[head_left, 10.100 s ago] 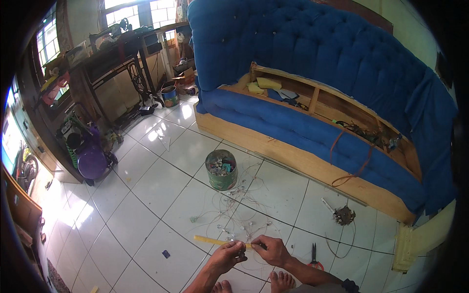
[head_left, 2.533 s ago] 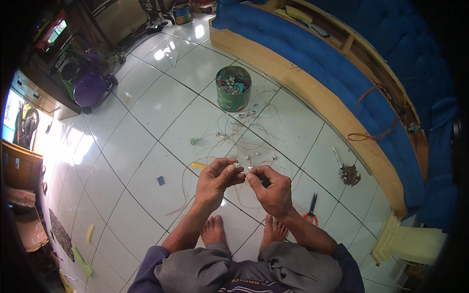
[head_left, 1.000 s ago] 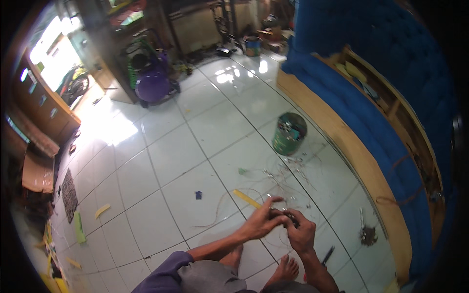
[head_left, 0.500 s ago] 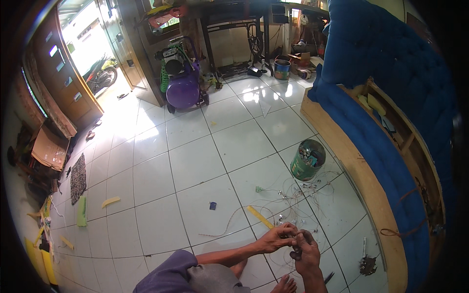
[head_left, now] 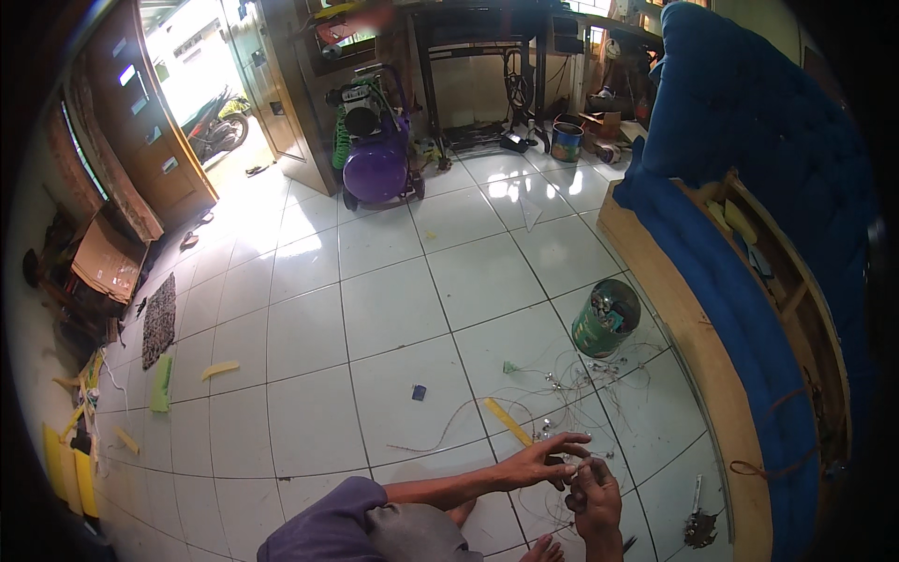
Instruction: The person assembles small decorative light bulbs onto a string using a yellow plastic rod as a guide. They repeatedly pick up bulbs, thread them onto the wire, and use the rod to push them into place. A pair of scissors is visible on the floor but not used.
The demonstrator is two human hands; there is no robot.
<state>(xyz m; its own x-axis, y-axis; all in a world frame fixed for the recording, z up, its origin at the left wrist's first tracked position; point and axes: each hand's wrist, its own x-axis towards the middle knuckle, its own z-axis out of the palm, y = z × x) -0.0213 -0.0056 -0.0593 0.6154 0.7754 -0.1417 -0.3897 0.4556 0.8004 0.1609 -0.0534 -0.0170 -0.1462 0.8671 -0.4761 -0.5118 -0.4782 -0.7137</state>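
Observation:
My left hand point(head_left: 548, 462) reaches in from the lower middle, its index finger stretched out and the other fingers loosely bent and apart, close against my right hand. My right hand point(head_left: 596, 495) is closed, thumb and fingertips pinched together; a small dark piece shows by its fingers, too small to name. Just beyond my hands, thin wires point(head_left: 446, 435) with small shiny metal bits point(head_left: 552, 381) lie tangled on the tiles. A yellow strip point(head_left: 508, 421) rests beside my left fingers. The green can point(head_left: 594, 330) behind the wires holds mixed small parts.
To the right runs a wooden frame with blue tufted upholstery point(head_left: 716, 272). A purple air compressor point(head_left: 375, 175) stands at the back near the open door. A small dark blue square point(head_left: 419, 392) and a green strip point(head_left: 162, 384) lie on the floor.
My left fingers have opened out from a pinch against the right hand, the index now extended. My right hand stays pinched. The whole view has shifted slightly.

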